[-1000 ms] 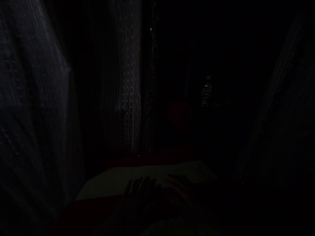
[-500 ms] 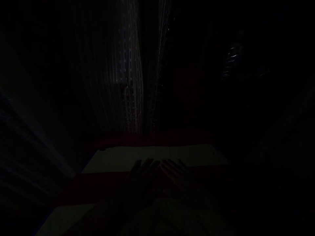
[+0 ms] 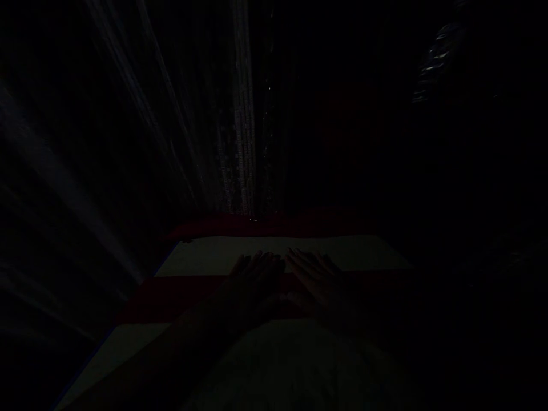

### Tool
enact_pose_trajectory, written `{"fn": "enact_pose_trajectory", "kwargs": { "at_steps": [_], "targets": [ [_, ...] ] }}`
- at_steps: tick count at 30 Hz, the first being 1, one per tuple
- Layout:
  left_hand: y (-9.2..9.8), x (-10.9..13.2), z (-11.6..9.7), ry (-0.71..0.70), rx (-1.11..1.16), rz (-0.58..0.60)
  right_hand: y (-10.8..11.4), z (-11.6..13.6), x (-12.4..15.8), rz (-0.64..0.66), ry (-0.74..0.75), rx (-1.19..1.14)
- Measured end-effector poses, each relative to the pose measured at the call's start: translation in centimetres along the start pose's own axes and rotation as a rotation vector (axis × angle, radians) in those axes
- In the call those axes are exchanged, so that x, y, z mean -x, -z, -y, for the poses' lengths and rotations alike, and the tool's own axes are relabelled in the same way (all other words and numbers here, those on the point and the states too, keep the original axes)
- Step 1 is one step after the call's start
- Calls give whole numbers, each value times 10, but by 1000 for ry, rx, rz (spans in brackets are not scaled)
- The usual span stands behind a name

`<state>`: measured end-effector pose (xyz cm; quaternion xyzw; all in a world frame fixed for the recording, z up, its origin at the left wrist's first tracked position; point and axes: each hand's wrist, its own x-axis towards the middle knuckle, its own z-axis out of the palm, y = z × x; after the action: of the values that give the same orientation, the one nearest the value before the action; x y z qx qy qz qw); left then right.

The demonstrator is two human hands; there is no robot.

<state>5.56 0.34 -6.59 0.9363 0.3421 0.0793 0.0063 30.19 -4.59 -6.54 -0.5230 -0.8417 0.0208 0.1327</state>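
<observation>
The scene is very dark. My left hand [image 3: 256,274] and my right hand [image 3: 315,273] lie flat side by side, fingers stretched forward, on a cloth with pale and dark red bands [image 3: 205,257]. Both hands are open and hold nothing that I can see. Their fingertips reach onto the pale band, and the palms rest on the red band [image 3: 171,291].
A striped curtain-like fabric [image 3: 242,131] hangs behind the cloth. Folds of fabric streak across the left side [image 3: 64,182]. A faint glinting thing, perhaps a plastic bottle [image 3: 432,63], shows at the upper right. Everything else is black.
The view has tilted down and shifted, so the cloth and both hands sit higher in the picture. The hands stay flat, side by side.
</observation>
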Motion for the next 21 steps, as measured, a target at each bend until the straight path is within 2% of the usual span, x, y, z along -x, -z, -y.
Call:
{"fn": "enact_pose_trajectory", "kwargs": {
  "at_steps": [5,9,11,15,18,21],
  "targets": [
    [9,-1,-2,1,9,69,3,4,0,111,31,-18],
    [20,1,-4,0,-12,-62,4,-1,-1,-38,-5,3],
    [21,2,-4,-10,-32,-93,3,-5,-2,-23,-1,4],
    [9,1,2,7,-60,-34,0,-10,-6,122,12,-26],
    [-2,1,5,40,-45,37,1,-10,-7,159,-2,-29],
    [-8,0,7,25,-38,30,4,-9,-7,151,0,-19]
  ]
}}
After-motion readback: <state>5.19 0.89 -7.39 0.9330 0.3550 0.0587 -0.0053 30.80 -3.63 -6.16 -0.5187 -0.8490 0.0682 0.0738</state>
